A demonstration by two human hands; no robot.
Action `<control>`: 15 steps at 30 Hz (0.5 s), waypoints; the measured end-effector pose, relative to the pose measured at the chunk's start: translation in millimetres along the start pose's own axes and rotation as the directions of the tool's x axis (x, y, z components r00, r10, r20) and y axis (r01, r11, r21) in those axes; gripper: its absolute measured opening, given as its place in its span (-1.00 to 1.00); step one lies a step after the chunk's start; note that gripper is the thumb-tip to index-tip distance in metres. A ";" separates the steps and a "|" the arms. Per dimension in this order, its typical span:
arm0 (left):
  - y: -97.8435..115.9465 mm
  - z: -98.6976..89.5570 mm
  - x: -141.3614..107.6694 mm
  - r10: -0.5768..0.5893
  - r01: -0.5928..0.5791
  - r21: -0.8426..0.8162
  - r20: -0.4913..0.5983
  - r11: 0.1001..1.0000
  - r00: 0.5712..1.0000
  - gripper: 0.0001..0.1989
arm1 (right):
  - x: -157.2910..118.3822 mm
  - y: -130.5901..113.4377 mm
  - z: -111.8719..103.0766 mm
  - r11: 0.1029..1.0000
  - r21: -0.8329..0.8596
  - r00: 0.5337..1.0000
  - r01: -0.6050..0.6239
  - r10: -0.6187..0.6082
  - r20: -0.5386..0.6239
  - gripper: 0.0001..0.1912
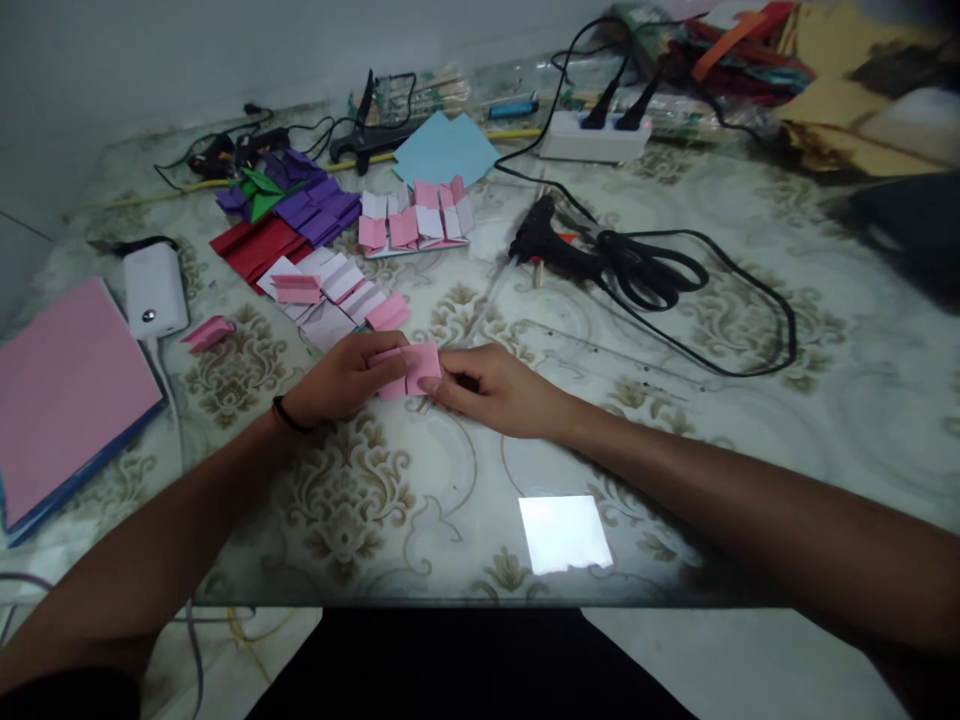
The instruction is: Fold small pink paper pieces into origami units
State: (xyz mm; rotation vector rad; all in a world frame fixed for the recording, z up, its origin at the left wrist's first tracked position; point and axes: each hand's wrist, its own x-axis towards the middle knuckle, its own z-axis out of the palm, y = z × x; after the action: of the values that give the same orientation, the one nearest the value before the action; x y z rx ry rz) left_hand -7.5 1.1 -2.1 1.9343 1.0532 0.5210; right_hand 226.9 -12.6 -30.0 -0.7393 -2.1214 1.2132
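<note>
A small folded pink paper (424, 366) with a line down its middle is held just above the table by both hands. My left hand (349, 370) pinches its left part, thumb on top. At its right edge my right hand (495, 388) grips it between thumb and fingers. Right behind the hands lie folded white and pink paper pieces (330, 290), with more pink and white pieces (416, 220) beyond. A single folded pink piece (208, 333) rests to the left of my left hand.
A black glue gun (559, 245) with a coiled cable lies at the right rear. Behind it stands a white power strip (592, 138). Red (259, 247) and purple (319, 210) folded papers, a white power bank (154, 290) and a pink paper stack (71, 400) are left.
</note>
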 end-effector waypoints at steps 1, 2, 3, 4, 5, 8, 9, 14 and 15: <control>0.2 -0.1 0.0 -0.001 0.001 0.008 -0.002 1.000 1.000 -0.62 | 0.1 0.2 0.1 1.000 -0.001 1.000 0.002 -0.002 -0.002 -0.55; 0.1 -0.1 -0.1 0.000 0.000 0.013 -0.003 1.000 1.000 -0.62 | 0.2 0.5 0.2 1.000 -0.003 1.000 0.004 -0.004 -0.003 -0.55; -0.2 -0.1 -0.2 0.000 0.000 0.015 -0.002 1.000 1.000 -0.62 | 0.2 0.7 0.2 1.000 -0.006 1.000 0.005 -0.005 -0.004 -0.54; -0.7 -0.1 -0.4 0.002 -0.002 0.015 -0.001 1.000 1.000 -0.62 | 0.3 0.9 0.3 1.000 -0.008 1.000 0.007 -0.007 -0.005 -0.54; -1.2 0.0 -0.5 0.003 -0.003 0.014 0.000 1.000 1.000 -0.62 | 0.3 1.1 0.3 1.000 -0.010 1.000 0.009 -0.009 -0.006 -0.54; -2.0 0.5 -0.6 -0.002 0.001 0.022 0.006 1.000 1.000 -0.62 | 0.2 1.3 0.3 1.000 -0.008 1.000 0.011 -0.011 -0.007 -0.54; -1.8 0.7 -0.6 -0.001 0.001 0.025 0.006 1.000 1.000 -0.62 | 0.1 1.3 0.3 1.000 -0.007 1.000 0.011 -0.011 -0.007 -0.54; 0.7 1.2 -0.7 0.009 -0.009 0.037 0.000 0.999 1.000 -0.60 | -0.2 -0.1 -0.4 1.000 -0.014 1.000 0.009 -0.009 -0.003 -0.53; 1.2 1.3 -0.7 0.006 -0.006 0.039 0.000 0.999 1.000 -0.60 | -0.2 -0.5 -0.6 1.000 -0.017 1.000 0.012 -0.012 -0.003 -0.53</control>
State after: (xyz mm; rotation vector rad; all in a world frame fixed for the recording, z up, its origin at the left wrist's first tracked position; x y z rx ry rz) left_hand -6.4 -0.4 -1.8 1.9717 1.0654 0.5068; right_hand 227.3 -12.7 -29.4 -0.7345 -2.1326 1.1885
